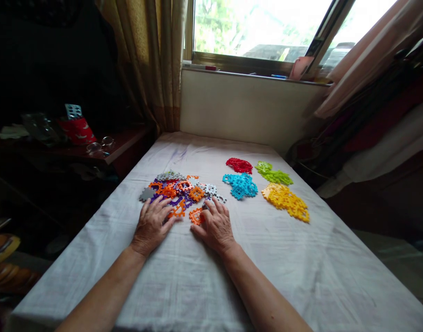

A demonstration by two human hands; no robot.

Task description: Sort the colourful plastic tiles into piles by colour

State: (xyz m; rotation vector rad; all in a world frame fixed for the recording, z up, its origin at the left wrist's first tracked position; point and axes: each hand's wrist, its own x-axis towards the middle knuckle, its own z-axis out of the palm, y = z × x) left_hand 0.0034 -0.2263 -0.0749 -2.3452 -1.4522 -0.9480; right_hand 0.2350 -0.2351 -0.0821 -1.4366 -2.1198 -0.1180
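A mixed pile of orange, purple and grey notched plastic pieces [196,193] lies on the white cloth. My left hand [153,222] rests at its near left edge, fingers spread, beside an orange piece [178,210]. At the near right edge, my right hand [215,226] has its fingers apart and touches another orange piece [195,216], partly covered by the fingers. Farther right are separate piles: red [239,165], blue [241,185], green [275,174] and yellow [286,201].
The white-clothed table [287,276] reaches the wall under the window. Left of it, a dark side table [124,142] holds glasses [100,145] and a red container [80,131]. Curtains [152,60] hang at the back left, and clothes [387,152] hang on the right.
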